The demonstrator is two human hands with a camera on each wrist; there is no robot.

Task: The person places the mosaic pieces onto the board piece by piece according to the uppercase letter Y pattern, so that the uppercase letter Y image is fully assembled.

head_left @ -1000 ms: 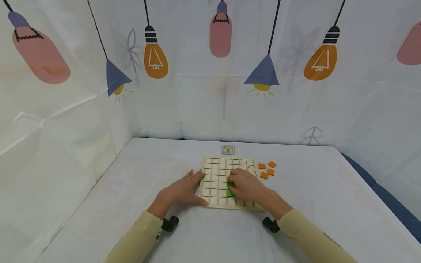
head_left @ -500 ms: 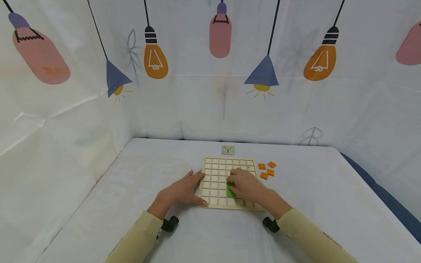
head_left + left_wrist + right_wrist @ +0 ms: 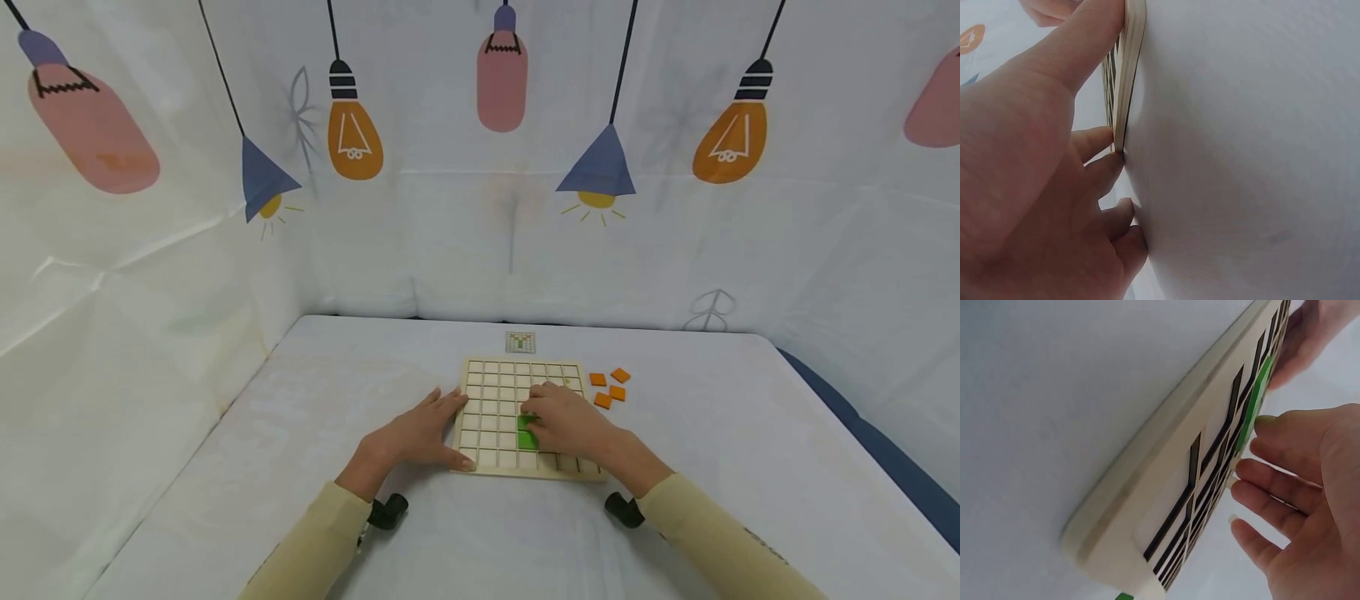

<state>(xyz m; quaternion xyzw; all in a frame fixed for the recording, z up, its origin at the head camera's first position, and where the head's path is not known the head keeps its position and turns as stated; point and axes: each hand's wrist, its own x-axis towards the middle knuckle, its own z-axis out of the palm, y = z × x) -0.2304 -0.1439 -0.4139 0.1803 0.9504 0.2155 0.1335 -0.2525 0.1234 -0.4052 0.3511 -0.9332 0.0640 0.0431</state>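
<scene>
Head camera shows both bare hands at a gridded wooden board [image 3: 487, 421] lying flat on the white counter [image 3: 360, 375]. Since the earlier frame, the right hand [image 3: 567, 421] has slid a touch to the right, and its sleeve [image 3: 723, 542] with it. That bares more of the green tiling [image 3: 528, 439], which sits in the board's middle column, in the near half, and was largely behind the thumb before.

That right grip isn't clenched: its fingers are loosely bent, tips down at the board, the thumb beside the green. From the right wrist view the thumb tip seems to meet the green edge, though I can't swear it's pressing.

Meanwhile the left hand [image 3: 422, 429] hasn't budged. Its grip is spread wide, thumb at the near left corner, the other fingertips reaching the board's left side, as the left wrist view confirms at the wooden edge.

Four orange tiles [image 3: 617, 392] lie loose on the counter to the right of the board, toward its far end, just where they were. So does a small patterned card [image 3: 521, 342], beyond the board's far edge.
</scene>
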